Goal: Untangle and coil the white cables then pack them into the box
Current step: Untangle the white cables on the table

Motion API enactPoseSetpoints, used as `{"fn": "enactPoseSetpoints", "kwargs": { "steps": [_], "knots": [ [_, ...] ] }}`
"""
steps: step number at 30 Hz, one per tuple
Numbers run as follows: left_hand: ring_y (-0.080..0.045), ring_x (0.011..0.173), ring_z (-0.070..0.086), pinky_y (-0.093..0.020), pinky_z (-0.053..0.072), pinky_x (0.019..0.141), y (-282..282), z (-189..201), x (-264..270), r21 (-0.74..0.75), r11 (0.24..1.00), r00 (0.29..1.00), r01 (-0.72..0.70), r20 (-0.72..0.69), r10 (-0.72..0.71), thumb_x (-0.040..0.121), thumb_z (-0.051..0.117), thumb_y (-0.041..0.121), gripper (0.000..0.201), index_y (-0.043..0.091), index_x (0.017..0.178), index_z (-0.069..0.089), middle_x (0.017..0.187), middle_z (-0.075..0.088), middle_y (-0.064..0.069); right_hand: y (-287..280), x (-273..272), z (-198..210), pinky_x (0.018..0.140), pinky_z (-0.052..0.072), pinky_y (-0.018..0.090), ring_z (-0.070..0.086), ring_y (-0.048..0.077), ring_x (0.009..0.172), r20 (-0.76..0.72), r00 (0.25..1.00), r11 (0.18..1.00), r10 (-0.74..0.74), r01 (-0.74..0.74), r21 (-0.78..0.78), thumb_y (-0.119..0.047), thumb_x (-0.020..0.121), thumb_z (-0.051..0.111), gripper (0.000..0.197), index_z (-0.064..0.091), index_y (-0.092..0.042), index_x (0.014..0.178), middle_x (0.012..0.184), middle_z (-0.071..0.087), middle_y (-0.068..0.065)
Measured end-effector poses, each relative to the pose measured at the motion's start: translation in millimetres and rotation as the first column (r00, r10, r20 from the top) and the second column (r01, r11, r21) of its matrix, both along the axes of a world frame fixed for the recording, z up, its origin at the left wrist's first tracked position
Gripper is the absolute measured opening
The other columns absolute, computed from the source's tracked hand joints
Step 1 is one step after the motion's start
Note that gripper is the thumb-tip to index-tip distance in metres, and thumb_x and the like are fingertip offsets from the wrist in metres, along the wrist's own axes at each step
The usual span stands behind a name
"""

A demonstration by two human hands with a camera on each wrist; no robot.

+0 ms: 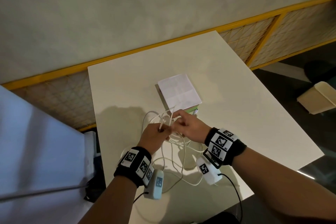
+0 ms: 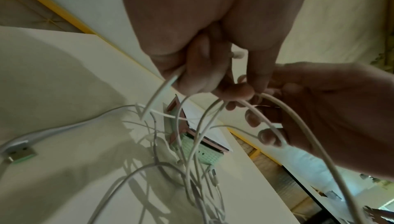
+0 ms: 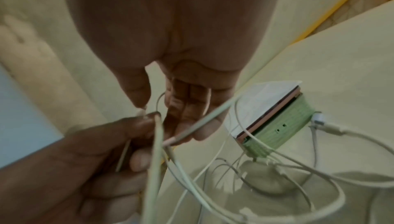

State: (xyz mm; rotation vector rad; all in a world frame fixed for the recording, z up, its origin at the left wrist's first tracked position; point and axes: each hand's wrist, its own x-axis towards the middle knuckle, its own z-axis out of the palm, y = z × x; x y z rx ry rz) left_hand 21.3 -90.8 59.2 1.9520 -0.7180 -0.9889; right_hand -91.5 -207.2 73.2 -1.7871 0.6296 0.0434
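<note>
Above worktop (image 1: 236, 96), left hand (image 1: 154, 138) and right hand (image 1: 190, 129) fingers pinch white cables (image 1: 174, 151); wrist views alone reveal box (image 3: 275, 135) green side, USB plug (image 2: 19, 153).

Bare table (image 1: 245, 114) right of the box (image 1: 180, 94) and along the left edge – open for passing. In front of the box – hanging white cables (image 1: 174, 162) in the way.

Head view looking down, wrist views close under palms, sharing cables (image 1: 174, 152), box (image 1: 189, 110)

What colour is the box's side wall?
Pale green box, textured side, with a pink rim; clearest in right wrist view.
</note>
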Motion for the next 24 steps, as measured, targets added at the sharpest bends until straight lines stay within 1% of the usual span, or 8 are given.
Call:
{"fn": "enactPoseSetpoints", "kwargs": {
  "steps": [3,5,9,12,16,18,20,24],
  "knots": [
    [-0.008,0.046,0.046,-0.019,0.035,0.052,0.3,-4.6,-1.3,0.009,0.999,0.998,-0.036,0.043,0.035,0.085,0.062,0.021,0.034,0.010,0.053,0.062,0.050,0.054,0.001,8.9,-6.7,-7.9,0.067,0.045,0.025,0.052,0.009,0.064,-0.008,1.000,0.996,0.006,-0.006,-0.091,-0.017,0.084,0.065,0.027,0.046,-0.023,0.102,0.080,0.058,-0.006],
    [-0.014,0.051,0.043,-0.025,0.034,0.054,-0.3,-6.2,-1.7,-0.008,0.995,0.994,-0.102,0.025,0.102,0.085,0.064,0.024,0.033,0.001,0.061,0.065,0.054,0.051,-0.004,15.3,-10.8,-16.5,0.066,0.046,0.030,0.053,0.015,0.062,-0.025,0.999,0.976,-0.044,0.038,-0.215,-0.018,0.083,0.066,0.020,0.056,-0.019,0.100,0.073,0.060,0.003],
    [0.002,0.043,0.052,-0.012,0.038,0.047,0.6,-2.2,8.7,-0.079,0.975,0.979,-0.206,-0.021,0.205,0.089,0.061,0.027,0.023,0.015,0.076,0.075,0.056,0.064,0.010,22.1,-30.9,-31.8,0.063,0.048,0.029,0.062,0.023,0.064,0.082,0.994,0.930,-0.068,0.093,-0.356,-0.027,0.089,0.060,0.015,0.065,-0.013,0.085,0.074,0.070,0.009],
    [-0.004,0.028,0.034,-0.016,0.026,0.036,2.0,1.6,22.4,-0.098,0.935,0.935,-0.341,-0.143,0.326,0.092,0.057,0.029,0.024,0.015,0.078,0.072,0.064,0.068,-0.001,27.0,-49.9,-45.2,0.078,0.053,0.025,0.069,0.019,0.086,-0.034,0.957,0.822,0.287,-0.264,-0.504,-0.034,0.093,0.051,0.026,0.070,-0.018,0.102,0.101,0.074,0.000],
    [-0.004,0.027,0.026,-0.015,0.018,0.031,-1.0,11.1,37.4,-0.158,0.825,0.757,-0.542,-0.518,0.398,0.096,0.049,0.023,0.029,0.008,0.077,0.063,0.052,0.063,0.001,31.9,-64.1,-62.0,0.095,0.048,0.035,0.062,0.023,0.108,-0.429,0.750,0.703,0.503,-0.644,-0.302,-0.043,0.090,0.051,0.036,0.067,-0.021,0.113,0.117,0.069,0.003],
    [-0.004,0.027,0.024,-0.015,0.016,0.031,-0.6,15.3,39.0,-0.169,0.798,0.667,-0.579,-0.660,0.344,0.098,0.043,0.022,0.031,0.006,0.077,0.059,0.047,0.056,0.003,29.7,-66.9,-60.5,0.093,0.048,0.035,0.062,0.021,0.104,-0.438,0.796,0.817,0.417,-0.540,-0.205,-0.062,0.082,0.049,0.050,0.065,-0.025,0.112,0.115,0.068,0.001],
    [-0.004,0.027,0.023,-0.016,0.016,0.032,3.4,14.9,36.6,-0.155,0.796,0.625,-0.586,-0.711,0.321,0.099,0.042,0.023,0.034,0.007,0.073,0.058,0.046,0.052,0.004,26.7,-62.6,-55.7,0.083,0.052,0.039,0.062,0.016,0.086,-0.279,0.935,0.957,0.219,-0.262,-0.127,-0.068,0.078,0.046,0.049,0.060,-0.026,0.099,0.096,0.067,-0.001],
    [-0.005,0.027,0.023,-0.016,0.018,0.033,10.8,12.5,30.0,-0.122,0.787,0.559,-0.605,-0.769,0.311,0.097,0.044,0.024,0.038,0.009,0.066,0.061,0.046,0.050,0.001,19.9,-34.3,-52.9,0.071,0.043,0.034,0.047,0.011,0.068,-0.056,0.982,0.978,-0.182,0.174,-0.118,-0.051,0.082,0.058,0.034,0.049,-0.019,0.093,0.082,0.052,-0.001]
  ]
}}
